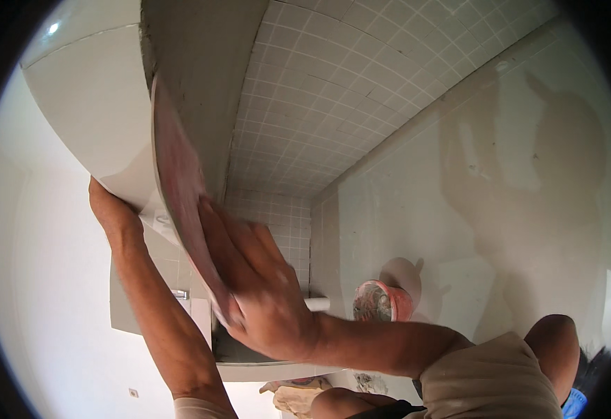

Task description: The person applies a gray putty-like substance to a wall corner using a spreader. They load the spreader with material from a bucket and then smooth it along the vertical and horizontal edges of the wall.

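Note:
My right hand [270, 300] holds the lower end of a large thin tile [180, 153], its fingers stretched along the reddish, dusty back. The tile stands steeply tilted, its upper end close to the edge of a grey strip of bare wall [201, 77]. The hand is slightly blurred. Further left, my left hand [113, 209] reaches up to the lower edge of a cream tiled surface [89, 91]. Its fingers are mostly hidden there, so their grip does not show.
A red bucket [401, 302] with grey contents stands on the grey floor [403, 230]. Small grey square tiles [333, 77] run in a grid beyond. A white pipe end [317, 304] juts out near my right wrist. Brown paper bags [298, 399] lie at the bottom.

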Available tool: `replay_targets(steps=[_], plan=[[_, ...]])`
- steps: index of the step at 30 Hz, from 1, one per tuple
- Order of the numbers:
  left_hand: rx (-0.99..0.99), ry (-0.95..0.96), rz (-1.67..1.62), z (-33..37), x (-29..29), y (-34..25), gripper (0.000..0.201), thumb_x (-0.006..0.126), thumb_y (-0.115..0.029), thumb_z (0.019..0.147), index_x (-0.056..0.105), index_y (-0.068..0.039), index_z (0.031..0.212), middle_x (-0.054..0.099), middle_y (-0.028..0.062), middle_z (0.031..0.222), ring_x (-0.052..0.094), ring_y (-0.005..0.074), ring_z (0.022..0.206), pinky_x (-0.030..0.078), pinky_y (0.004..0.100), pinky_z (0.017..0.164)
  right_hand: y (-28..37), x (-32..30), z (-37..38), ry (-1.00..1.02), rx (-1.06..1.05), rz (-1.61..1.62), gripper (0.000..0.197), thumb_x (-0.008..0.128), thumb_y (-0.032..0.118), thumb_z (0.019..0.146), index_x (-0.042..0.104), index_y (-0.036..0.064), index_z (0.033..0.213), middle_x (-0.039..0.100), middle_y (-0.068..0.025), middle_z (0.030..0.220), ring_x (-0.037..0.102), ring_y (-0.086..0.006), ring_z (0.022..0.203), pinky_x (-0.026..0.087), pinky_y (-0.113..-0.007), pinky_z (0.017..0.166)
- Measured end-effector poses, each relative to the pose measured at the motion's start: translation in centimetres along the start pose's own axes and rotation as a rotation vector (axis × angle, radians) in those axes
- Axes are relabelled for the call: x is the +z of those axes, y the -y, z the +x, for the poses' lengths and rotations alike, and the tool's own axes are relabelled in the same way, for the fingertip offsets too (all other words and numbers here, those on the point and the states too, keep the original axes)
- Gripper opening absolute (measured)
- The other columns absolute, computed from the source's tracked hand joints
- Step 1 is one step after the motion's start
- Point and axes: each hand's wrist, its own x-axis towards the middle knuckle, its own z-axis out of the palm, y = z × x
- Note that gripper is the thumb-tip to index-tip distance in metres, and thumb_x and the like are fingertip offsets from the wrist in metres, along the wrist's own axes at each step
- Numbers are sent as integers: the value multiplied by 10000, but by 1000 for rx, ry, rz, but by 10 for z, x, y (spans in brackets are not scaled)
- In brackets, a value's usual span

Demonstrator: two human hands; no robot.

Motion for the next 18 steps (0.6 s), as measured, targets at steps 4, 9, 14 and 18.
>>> replay_targets(steps=[4, 9, 14, 18], plan=[[15, -16, 40, -2, 2, -2, 475, 397, -318, 1007, 570, 35, 1274, 635, 123, 1211, 591, 227, 1112, 462, 328, 950, -30, -15, -32, -61, 73, -49, 346, 579, 34, 892, 526, -118, 1198, 592, -293, 1138, 606, -372, 941, 495, -429, 796], [52, -33, 0, -1, 6, 1, 438, 395, -288, 1017, 579, 29, 1257, 637, 124, 1200, 604, 233, 1093, 478, 338, 933, -170, 2, 45, -123, 538, -9, 300, 542, 21, 877, 568, -109, 1145, 619, -312, 1091, 617, -435, 1034, 493, -454, 888], [95, -68, -36, 10, 3, 5, 412, 401, -282, 1018, 592, 27, 1214, 648, 122, 1165, 626, 239, 1045, 510, 339, 875, -212, 22, 115, -49, 586, 333, 365, 533, 17, 895, 538, -87, 1245, 669, -237, 1071, 640, -335, 1035, 479, -410, 897], [98, -102, -12, 10, 1, 4, 409, 403, -285, 1017, 596, 26, 1198, 651, 119, 1148, 626, 238, 1037, 512, 339, 868, -193, 47, 103, -8, 501, 359, 447, 556, -17, 812, 550, -42, 1258, 629, -282, 1151, 592, -432, 1102, 455, -449, 979]])
